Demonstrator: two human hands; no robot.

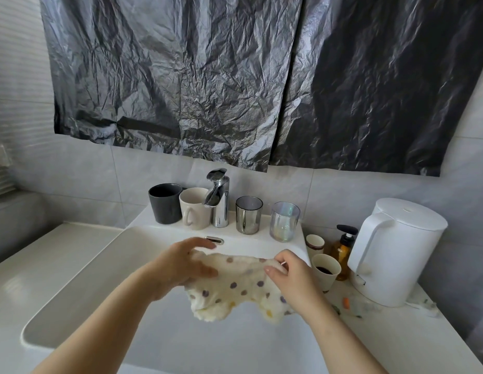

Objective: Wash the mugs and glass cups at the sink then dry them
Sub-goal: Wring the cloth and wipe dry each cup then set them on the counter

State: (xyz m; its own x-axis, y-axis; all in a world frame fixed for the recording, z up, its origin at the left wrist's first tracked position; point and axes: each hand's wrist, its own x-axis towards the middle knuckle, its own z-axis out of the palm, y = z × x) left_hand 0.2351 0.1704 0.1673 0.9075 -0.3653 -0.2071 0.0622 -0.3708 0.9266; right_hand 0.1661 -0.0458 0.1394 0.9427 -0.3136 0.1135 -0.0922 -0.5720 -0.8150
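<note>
Both hands hold a cream cloth with purple and yellow dots (236,287) stretched over the white sink basin (105,268). My left hand (181,263) grips its left edge and my right hand (291,276) pinches its right edge. On the ledge behind the basin stand a dark grey mug (164,202), a cream mug (194,209), a smoky silver glass cup (248,214) and an iridescent clear glass cup (284,221). The two mugs are left of the chrome tap (218,197), the two glass cups right of it.
On the counter at the right stand a white electric kettle (396,249), an amber pump bottle (342,249) and two paper cups (325,273), the near one with dark liquid. Crumpled wrappers lie near the kettle. Black plastic sheeting (235,76) hangs on the wall above.
</note>
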